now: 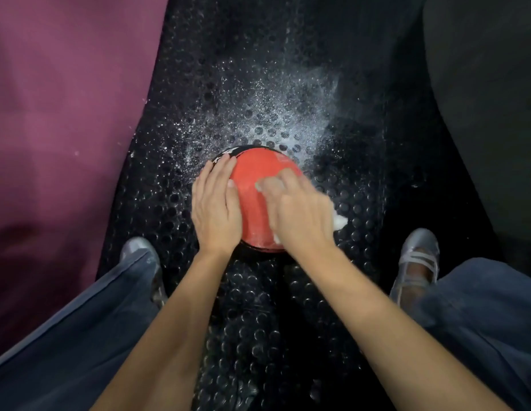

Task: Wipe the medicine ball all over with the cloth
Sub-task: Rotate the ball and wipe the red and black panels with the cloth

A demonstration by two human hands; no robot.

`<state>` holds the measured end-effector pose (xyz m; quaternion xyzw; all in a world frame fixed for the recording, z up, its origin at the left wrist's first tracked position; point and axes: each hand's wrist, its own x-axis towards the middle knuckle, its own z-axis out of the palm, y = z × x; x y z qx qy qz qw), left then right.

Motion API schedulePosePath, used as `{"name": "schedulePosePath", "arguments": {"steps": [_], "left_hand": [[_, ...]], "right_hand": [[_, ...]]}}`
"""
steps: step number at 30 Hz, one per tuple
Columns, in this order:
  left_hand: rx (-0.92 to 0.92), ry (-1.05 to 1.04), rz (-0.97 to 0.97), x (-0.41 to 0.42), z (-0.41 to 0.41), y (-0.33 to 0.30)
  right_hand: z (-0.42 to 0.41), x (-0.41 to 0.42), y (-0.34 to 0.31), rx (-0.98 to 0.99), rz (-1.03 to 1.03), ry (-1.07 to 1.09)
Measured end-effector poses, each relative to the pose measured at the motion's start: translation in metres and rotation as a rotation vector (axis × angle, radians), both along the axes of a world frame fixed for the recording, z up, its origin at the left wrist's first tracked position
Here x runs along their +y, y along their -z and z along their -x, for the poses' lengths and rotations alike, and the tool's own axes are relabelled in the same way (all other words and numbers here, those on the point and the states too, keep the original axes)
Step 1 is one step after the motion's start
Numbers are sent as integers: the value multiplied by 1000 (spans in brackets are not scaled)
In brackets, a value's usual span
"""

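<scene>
A red medicine ball with a black band around its rim sits on the black studded rubber floor mat, roughly in the middle of the view, between the person's 2 feet. The left hand lies flat against the ball's 9 o'clock side, fingers straight and close together, pointing toward 12 o'clock, steadying it. The right hand is on the ball's 3 o'clock side, fingers curled over a white cloth and pressing it against the red surface; the hand is blurred, and only bits of the cloth peek out, 1 at its 3 o'clock edge and another beneath the palm near 6 o'clock. White powdery specks are scattered over the mat from the ball's top edge outward toward 12 and 1 o'clock. A grey shoe stands at about 4 o'clock from the ball, another grey shoe at about 8 o'clock, each just beyond a blue trouser leg. A maroon surface runs along the mat's 9 o'clock side.
</scene>
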<state>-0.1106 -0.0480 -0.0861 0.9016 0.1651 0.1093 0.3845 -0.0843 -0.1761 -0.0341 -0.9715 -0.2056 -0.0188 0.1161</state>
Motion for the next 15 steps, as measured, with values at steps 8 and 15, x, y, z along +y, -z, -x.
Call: {"name": "schedulePosePath", "arguments": {"steps": [8,15], "left_hand": [[-63,11,-56,-8,18,7],[-86,2,-47,-6,21,9]], "right_hand": [[5,-1,-8,77,14,16],[-39,-4,-1,172,40,163]]}}
